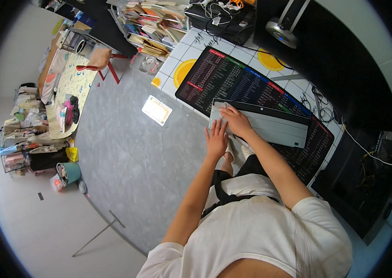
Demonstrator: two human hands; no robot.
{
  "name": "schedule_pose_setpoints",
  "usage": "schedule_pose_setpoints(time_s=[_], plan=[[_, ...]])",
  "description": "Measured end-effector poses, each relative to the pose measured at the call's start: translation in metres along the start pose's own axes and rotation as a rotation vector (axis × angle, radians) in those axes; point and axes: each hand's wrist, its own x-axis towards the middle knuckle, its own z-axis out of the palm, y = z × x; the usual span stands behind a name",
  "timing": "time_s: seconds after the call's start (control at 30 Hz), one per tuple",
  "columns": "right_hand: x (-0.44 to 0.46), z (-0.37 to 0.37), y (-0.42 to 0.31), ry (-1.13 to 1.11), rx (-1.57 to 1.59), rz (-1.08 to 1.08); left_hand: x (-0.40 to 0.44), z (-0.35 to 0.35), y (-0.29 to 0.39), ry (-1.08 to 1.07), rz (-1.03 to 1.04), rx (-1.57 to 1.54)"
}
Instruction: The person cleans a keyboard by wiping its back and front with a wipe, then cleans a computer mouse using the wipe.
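A long grey, flat keyboard (275, 126), seemingly underside up with a black strip along its far edge, lies on a dark printed desk mat (219, 74). My left hand (216, 141) rests at the keyboard's left end, fingers spread and stretched out. Just beyond it, my right hand (237, 121) presses on the same end, its fingers bent over a pale crumpled piece that looks like a wipe (220, 106). Part of that piece is hidden under the fingers.
A large black monitor (330, 60) and a lamp (281, 33) stand behind the mat. Loose cables (328, 113) lie on the tiled-pattern tabletop (173, 60). Stacked books (154, 23), a red-legged stool (101, 60) and a teal bin (69, 171) are to the left.
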Motion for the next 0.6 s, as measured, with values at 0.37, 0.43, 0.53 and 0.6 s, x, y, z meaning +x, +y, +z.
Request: schedule_pose_setpoints(time_s=[0.37,0.43,0.53,0.6], plan=[[-0.107,-0.047,0.063,0.192,-0.012,0.157,0.006,0.023,0.051,0.042,0.000,-0.050],[-0.128,-0.058,0.072,0.237,-0.036,0.183,0.007,0.030,0.068,-0.018,0.053,-0.067],[-0.158,-0.073,0.090,0.277,-0.029,0.287,0.008,0.041,0.089,-0.011,0.099,-0.072],[-0.176,-0.079,0.104,0.362,-0.078,0.284,0.008,0.049,0.100,-0.013,0.099,-0.081]])
